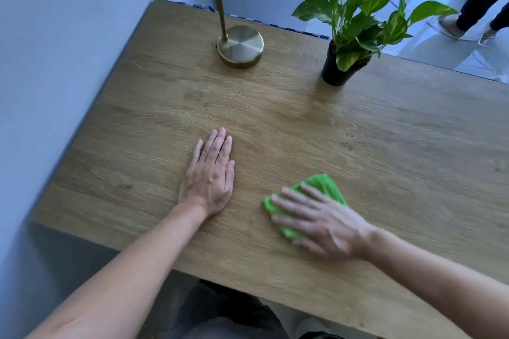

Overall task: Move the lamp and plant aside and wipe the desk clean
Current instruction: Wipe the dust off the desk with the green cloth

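The wooden desk (pixel 371 132) fills the view. A brass lamp (pixel 240 46) with a round base and a white shade stands at the back, left of middle. To its right, near the far edge, stands a leafy green plant (pixel 358 22) in a black pot. My left hand (pixel 209 176) lies flat on the desk, palm down, fingers together, holding nothing. My right hand (pixel 322 223) is blurred and presses down on a green cloth (pixel 322 187) near the front edge; the cloth shows under and beyond my fingers.
A pale wall runs along the desk's left side. Behind the desk is a light floor, where another person's legs and shoes (pixel 479 14) show at the top right. The desk's front edge is close to my body.
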